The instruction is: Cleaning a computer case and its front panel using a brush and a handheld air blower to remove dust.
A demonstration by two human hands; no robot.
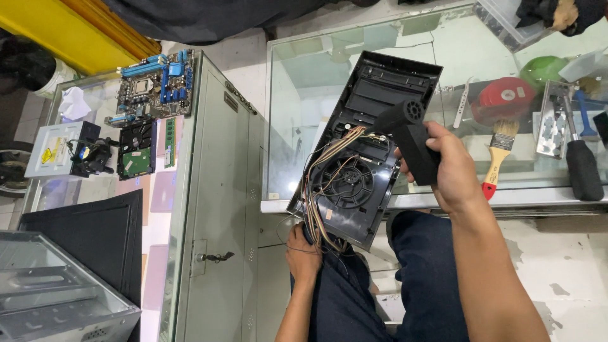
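The right hand (453,168), right of centre in the frame, has its grip wrapped tight round the handle of a black handheld blower (411,136). The blower's round barrel points toward the upper left, its rear grille facing the camera. Directly beneath and left of it lies a black computer front panel (367,139), inner face up. Its long axis runs from upper right, where it rests on the glass counter (304,95), down to lower left over the person's lap. The left hand (303,256), at lower centre, pinches the panel's lower end together with the striped wire bundle (323,190), which trails past the round fan (347,180). The blower sits closer to the fan than the left hand does. A red-handled paintbrush (497,158) lies on the counter just right of the right hand.
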